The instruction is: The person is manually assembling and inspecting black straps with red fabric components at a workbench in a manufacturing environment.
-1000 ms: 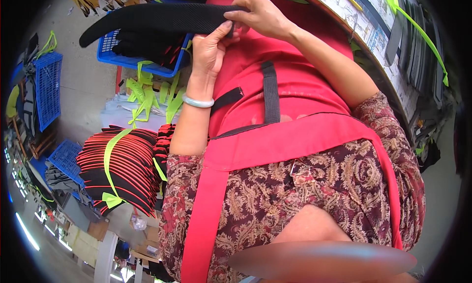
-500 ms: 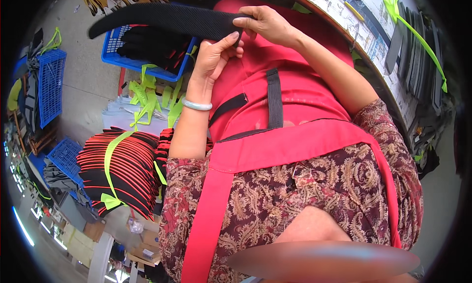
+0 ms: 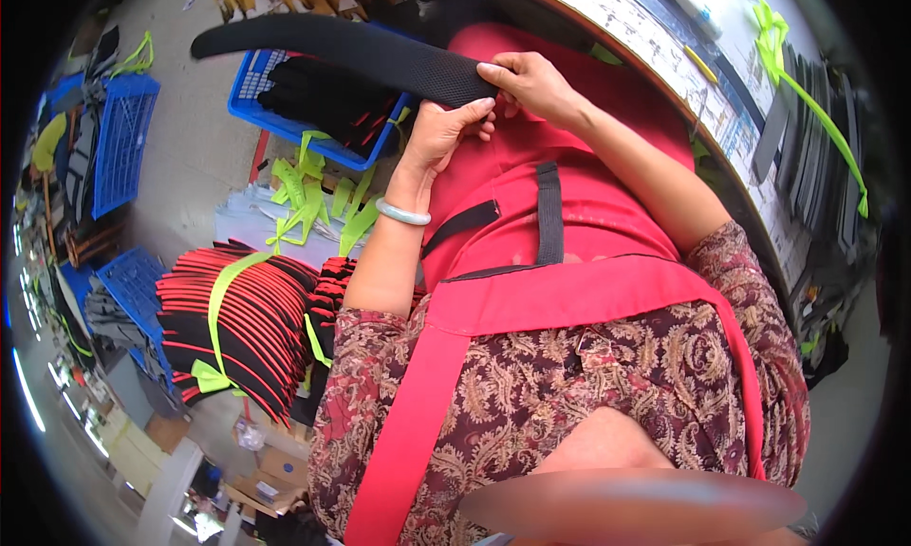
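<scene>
Both hands meet at the right end of a long black mesh strap (image 3: 351, 53), which curves away to the far left above a blue crate (image 3: 285, 119). The left hand (image 3: 441, 133) is curled under that end, thumb and fingertips pinched on its edge; a pale bangle (image 3: 402, 213) sits on the wrist. The right hand (image 3: 531, 83) is closed over the same end from the right, fingers folded down on the mesh. The strap is held in the air over a red apron (image 3: 560, 214) (black bands cross it). To the near left lies a stack of black-and-red pieces (image 3: 232, 333) tied with a neon-green band. A worktable (image 3: 664, 43) runs along the far right.
</scene>
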### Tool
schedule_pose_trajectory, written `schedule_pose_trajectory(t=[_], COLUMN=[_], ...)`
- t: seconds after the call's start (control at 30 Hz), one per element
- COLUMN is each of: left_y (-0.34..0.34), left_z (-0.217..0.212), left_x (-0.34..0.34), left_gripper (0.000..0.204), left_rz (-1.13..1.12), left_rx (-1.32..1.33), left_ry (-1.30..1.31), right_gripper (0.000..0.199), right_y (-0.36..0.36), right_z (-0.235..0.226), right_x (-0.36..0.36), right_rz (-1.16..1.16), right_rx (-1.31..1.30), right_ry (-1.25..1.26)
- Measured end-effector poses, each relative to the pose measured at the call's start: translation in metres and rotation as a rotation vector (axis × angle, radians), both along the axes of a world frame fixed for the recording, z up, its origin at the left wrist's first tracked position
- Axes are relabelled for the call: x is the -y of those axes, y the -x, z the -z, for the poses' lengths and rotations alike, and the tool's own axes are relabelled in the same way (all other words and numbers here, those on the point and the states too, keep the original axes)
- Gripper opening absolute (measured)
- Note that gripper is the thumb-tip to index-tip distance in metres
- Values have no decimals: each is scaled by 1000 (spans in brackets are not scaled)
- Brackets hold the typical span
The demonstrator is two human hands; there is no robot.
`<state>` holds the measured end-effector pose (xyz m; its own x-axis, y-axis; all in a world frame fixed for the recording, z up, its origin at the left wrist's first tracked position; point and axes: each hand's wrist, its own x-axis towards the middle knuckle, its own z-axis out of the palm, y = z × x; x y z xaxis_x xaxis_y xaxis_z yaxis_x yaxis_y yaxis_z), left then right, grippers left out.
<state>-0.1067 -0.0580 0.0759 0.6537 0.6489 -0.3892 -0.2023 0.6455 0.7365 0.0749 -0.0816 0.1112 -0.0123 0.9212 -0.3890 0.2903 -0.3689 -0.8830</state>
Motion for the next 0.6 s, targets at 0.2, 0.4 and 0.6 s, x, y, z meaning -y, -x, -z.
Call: schedule_pose_trajectory(t=[0.2,0.4,0.6], left_y=[21,84,102], left_z=[23,108,162], left_x=[2,-27,-84], left_gripper=[25,19,20], left_rz=[-368,-444,-477], left_rx=[38,-152,-205], left_ry=[155,273,339], right_gripper=[32,26,25], right_y=[13,11,11], right_z=[15,10,7], right_x=[-5,-7,-4], right_rz=[-89,-70,-49], right_rx=[25,26,48], right_ry=[-49,53,81])
